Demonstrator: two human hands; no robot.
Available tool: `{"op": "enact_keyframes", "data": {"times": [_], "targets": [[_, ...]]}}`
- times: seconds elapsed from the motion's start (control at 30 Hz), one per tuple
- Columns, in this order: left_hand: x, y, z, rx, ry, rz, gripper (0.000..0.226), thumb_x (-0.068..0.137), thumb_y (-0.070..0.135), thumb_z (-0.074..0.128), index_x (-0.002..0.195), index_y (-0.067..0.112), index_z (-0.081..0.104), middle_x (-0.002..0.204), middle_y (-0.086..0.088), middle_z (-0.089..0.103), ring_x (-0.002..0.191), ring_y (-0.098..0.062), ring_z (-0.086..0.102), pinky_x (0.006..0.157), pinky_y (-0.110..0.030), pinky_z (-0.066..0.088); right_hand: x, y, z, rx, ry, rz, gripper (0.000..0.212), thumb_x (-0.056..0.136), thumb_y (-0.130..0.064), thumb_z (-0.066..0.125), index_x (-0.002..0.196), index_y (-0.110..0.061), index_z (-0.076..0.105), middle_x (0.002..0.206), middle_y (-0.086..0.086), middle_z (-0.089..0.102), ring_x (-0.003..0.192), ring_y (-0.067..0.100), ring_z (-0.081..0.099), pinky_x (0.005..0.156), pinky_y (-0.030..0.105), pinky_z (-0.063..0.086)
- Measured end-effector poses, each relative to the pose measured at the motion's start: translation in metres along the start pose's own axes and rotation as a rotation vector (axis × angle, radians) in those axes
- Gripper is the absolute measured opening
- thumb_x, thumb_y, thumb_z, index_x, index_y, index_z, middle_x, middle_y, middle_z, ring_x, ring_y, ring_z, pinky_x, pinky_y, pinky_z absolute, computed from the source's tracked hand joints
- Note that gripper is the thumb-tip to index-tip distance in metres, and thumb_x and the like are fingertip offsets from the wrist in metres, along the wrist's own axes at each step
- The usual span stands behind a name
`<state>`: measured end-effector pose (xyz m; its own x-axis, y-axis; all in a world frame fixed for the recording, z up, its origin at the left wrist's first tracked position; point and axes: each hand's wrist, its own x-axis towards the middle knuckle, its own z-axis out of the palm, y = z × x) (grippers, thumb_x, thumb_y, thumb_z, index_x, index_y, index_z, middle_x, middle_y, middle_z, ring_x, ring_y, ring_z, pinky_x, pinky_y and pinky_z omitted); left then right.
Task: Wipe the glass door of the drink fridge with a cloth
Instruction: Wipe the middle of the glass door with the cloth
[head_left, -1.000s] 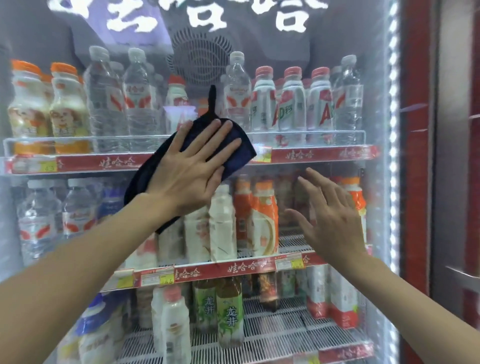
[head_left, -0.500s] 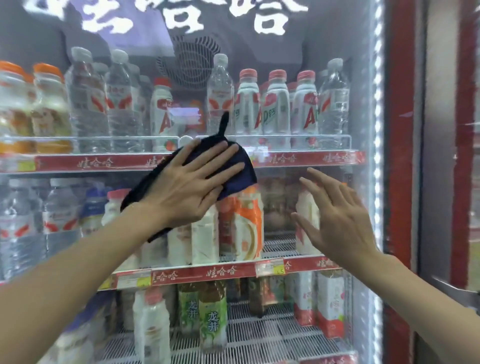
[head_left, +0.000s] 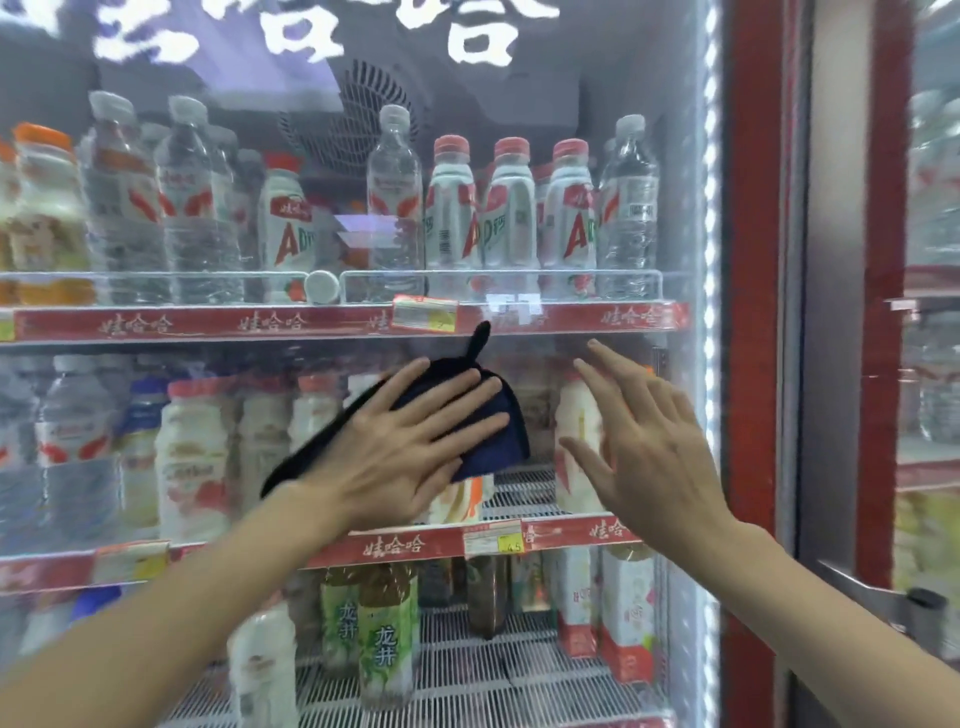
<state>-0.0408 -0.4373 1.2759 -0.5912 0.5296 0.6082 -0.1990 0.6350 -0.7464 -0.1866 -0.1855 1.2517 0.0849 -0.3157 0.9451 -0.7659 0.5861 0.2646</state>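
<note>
The glass door (head_left: 519, 78) of the drink fridge fills the view, with shelves of bottles behind it. My left hand (head_left: 405, 447) lies flat with spread fingers on a dark blue cloth (head_left: 498, 441), pressing it against the glass at mid height, just below the upper red shelf strip. A narrow tail of the cloth sticks up above my fingers. My right hand (head_left: 649, 447) is open with fingers apart, beside the cloth on its right, at or close to the glass; it holds nothing.
The red door frame (head_left: 753, 312) with a white LED strip runs down the right side. A metal door handle (head_left: 883, 597) juts out at lower right. A second fridge door (head_left: 935, 260) stands further right. Red shelf strips (head_left: 260, 322) carry price tags.
My left hand has slid the cloth downward and to the right on the glass, from the upper shelf strip to below it. My right hand stays open beside it.
</note>
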Motion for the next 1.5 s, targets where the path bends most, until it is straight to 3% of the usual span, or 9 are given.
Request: {"op": "enact_keyframes", "data": {"times": [0.13, 0.3, 0.57, 0.7, 0.8, 1.0, 1.2, 1.33, 1.5], "targets": [[0.054, -0.055, -0.019, 0.046, 0.067, -0.214, 0.061, 0.103, 0.035, 0.032, 0.161, 0.019, 0.023, 0.169, -0.010, 0.016, 0.157, -0.025, 0.014, 0.125, -0.057, 0.014, -0.001, 0.022, -0.005, -0.062, -0.021, 0.008, 0.065, 0.088, -0.046, 0.068, 0.139, -0.007, 0.060, 0.149, 0.011, 0.054, 0.122, 0.032, 0.060, 0.096, 0.048, 0.053], [0.071, -0.025, -0.011, 0.051, 0.099, -0.354, 0.063, 0.104, 0.036, 0.026, 0.162, 0.016, 0.017, 0.170, -0.011, 0.007, 0.158, -0.026, 0.005, 0.125, -0.058, 0.011, -0.004, 0.022, 0.005, -0.078, 0.028, 0.023, 0.062, 0.081, -0.040, 0.080, 0.132, -0.009, 0.065, 0.144, 0.009, 0.058, 0.122, 0.026, 0.057, 0.093, 0.046, 0.054], [0.035, 0.068, 0.013, -0.026, 0.055, -0.162, 0.063, 0.104, 0.037, 0.039, 0.162, 0.019, 0.022, 0.170, -0.006, 0.015, 0.157, -0.024, 0.012, 0.125, -0.057, 0.014, -0.021, 0.028, 0.001, 0.123, -0.035, 0.050, 0.057, 0.097, -0.031, 0.066, 0.148, -0.010, 0.051, 0.158, 0.005, 0.043, 0.138, 0.024, 0.047, 0.114, 0.040, 0.038], [0.053, 0.023, 0.004, 0.006, 0.025, 0.071, 0.058, 0.106, 0.036, 0.036, 0.161, 0.024, 0.024, 0.169, -0.002, 0.018, 0.157, -0.019, 0.016, 0.126, -0.052, 0.014, -0.042, 0.067, -0.008, -0.006, -0.024, 0.013, 0.060, 0.096, -0.040, 0.065, 0.145, -0.007, 0.054, 0.156, 0.008, 0.047, 0.133, 0.026, 0.052, 0.109, 0.040, 0.040], [0.092, -0.009, -0.010, 0.038, 0.068, -0.047, 0.057, 0.106, 0.035, 0.033, 0.161, 0.022, 0.025, 0.169, -0.005, 0.017, 0.157, -0.021, 0.016, 0.126, -0.053, 0.013, -0.050, 0.083, -0.005, -0.051, -0.042, -0.048, 0.066, 0.095, -0.050, 0.054, 0.142, -0.005, 0.057, 0.155, 0.010, 0.049, 0.131, 0.025, 0.051, 0.108, 0.038, 0.038], [0.105, 0.040, 0.002, 0.030, 0.127, -0.294, 0.059, 0.106, 0.034, 0.028, 0.162, 0.017, 0.021, 0.169, -0.008, 0.014, 0.157, -0.024, 0.011, 0.125, -0.057, 0.012, -0.056, 0.087, 0.002, -0.019, -0.006, -0.046, 0.063, 0.088, -0.038, 0.077, 0.141, -0.009, 0.060, 0.154, 0.008, 0.050, 0.132, 0.024, 0.054, 0.101, 0.037, 0.043], [0.079, 0.103, 0.017, -0.027, 0.065, -0.111, 0.058, 0.104, 0.034, 0.036, 0.160, 0.020, 0.027, 0.169, -0.004, 0.020, 0.156, -0.021, 0.017, 0.125, -0.056, 0.015, -0.051, 0.093, -0.007, 0.060, -0.060, -0.067, 0.064, 0.085, -0.042, 0.075, 0.138, -0.010, 0.062, 0.154, 0.006, 0.050, 0.126, 0.025, 0.059, 0.091, 0.041, 0.051], [0.098, 0.046, 0.006, 0.047, 0.011, 0.089, 0.056, 0.106, 0.034, 0.030, 0.161, 0.024, 0.025, 0.168, -0.001, 0.020, 0.156, -0.020, 0.018, 0.126, -0.053, 0.014, -0.040, 0.127, -0.029, 0.085, -0.120, -0.121, 0.074, 0.079, -0.042, 0.082, 0.143, -0.013, 0.058, 0.154, 0.004, 0.049, 0.125, 0.027, 0.058, 0.097, 0.043, 0.051], [0.137, 0.036, -0.003, 0.075, 0.119, -0.266, 0.057, 0.105, 0.030, 0.031, 0.160, 0.017, 0.028, 0.168, -0.008, 0.020, 0.156, -0.024, 0.017, 0.124, -0.059, 0.016, -0.041, 0.150, -0.027, 0.004, -0.134, -0.105, 0.085, 0.077, -0.045, 0.083, 0.148, -0.011, 0.052, 0.159, 0.008, 0.043, 0.131, 0.030, 0.053, 0.105, 0.049, 0.047]]}}
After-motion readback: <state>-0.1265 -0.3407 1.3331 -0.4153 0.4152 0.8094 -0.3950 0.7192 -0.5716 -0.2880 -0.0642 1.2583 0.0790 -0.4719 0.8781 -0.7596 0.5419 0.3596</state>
